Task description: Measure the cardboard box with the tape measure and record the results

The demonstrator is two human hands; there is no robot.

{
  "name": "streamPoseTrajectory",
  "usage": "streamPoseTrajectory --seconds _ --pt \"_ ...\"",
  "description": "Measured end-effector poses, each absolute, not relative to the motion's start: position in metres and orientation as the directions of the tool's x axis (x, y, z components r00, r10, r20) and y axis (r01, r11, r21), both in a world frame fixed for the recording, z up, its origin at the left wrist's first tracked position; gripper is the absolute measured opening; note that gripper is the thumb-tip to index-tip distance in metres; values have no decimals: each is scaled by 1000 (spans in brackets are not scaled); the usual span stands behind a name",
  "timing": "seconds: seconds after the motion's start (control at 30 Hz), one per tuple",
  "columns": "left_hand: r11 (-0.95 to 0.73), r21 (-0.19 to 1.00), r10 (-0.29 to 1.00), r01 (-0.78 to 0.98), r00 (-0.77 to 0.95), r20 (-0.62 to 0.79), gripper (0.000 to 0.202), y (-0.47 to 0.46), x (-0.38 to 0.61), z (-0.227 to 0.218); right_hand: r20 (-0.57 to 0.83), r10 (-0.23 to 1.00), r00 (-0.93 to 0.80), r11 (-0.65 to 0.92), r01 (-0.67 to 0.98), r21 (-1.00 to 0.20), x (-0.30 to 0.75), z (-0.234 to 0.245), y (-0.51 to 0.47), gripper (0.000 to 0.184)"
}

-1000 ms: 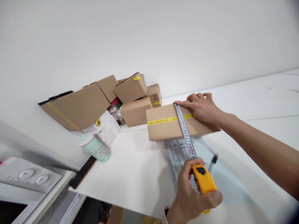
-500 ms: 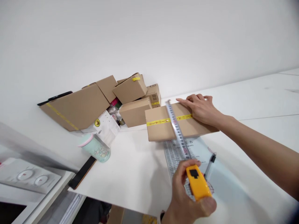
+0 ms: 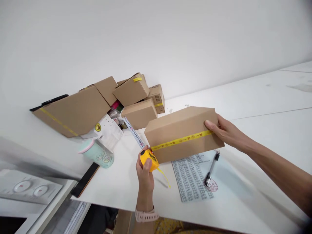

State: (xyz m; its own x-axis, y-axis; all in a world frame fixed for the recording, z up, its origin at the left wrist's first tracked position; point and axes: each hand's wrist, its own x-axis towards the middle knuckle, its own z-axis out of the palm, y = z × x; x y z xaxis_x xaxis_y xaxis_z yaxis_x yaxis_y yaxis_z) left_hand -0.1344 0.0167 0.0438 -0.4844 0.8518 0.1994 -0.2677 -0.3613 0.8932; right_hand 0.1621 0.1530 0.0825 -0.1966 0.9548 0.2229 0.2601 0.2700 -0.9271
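My left hand (image 3: 144, 174) is closed round a yellow tape measure (image 3: 149, 160), close to the near left corner of a cardboard box. Its blade (image 3: 134, 134) sticks out up and to the left past the box's left end, and a yellow strap dangles below the case. The cardboard box (image 3: 180, 131), banded with yellow printed tape, is tilted and looks raised off the table. My right hand (image 3: 222, 131) grips its right end, thumb on the front face and fingers behind. Beneath the box lie a printed sheet (image 3: 190, 180) and a pen (image 3: 211, 170).
Several cardboard boxes (image 3: 73, 112) stand along the wall at the left and back. A mint cup (image 3: 98, 154) with a pink rim leans by a white packet (image 3: 109, 133) with an avocado picture. A dark bar (image 3: 85, 180) lies at the table's left edge, beside a white appliance (image 3: 26, 188).
The tape measure has moved left, from across the box's top to beside its left end. The box has been tipped, and my right hand has shifted from its top to its right end.
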Motion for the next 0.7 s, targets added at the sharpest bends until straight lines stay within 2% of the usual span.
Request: streamPoseTrajectory --seconds 0.1,0.2,0.37,0.47,0.53,0.6,0.67,0.7 --pt "-375 895 842 -240 -493 220 61 22 -131 37 340 902 -265 390 169 -905 163 64 151 60" --pt "-337 923 843 -186 -495 208 65 33 -130 30 418 872 -255 463 150 -874 162 40 157 59" --pt "-288 949 836 -130 -517 183 64 42 -127 29 376 887 -268 425 158 -891 158 5 159 55" --pt "-338 940 793 47 -523 312 65 25 -124 43 392 902 -183 423 187 -886 161 5 155 54" --pt "-397 896 791 200 -421 444 67 5 -119 55 409 911 46 393 195 -898 167 14 151 51" --pt "-452 859 845 240 -193 498 71 -18 -110 65 380 883 274 354 140 -925 174 28 147 42" --pt "-404 890 915 210 71 398 71 -37 -98 69 304 898 318 313 25 -950 182 39 144 37" --pt "-339 917 934 212 192 301 68 -44 -91 68 255 933 255 275 -44 -960 186 43 142 39"
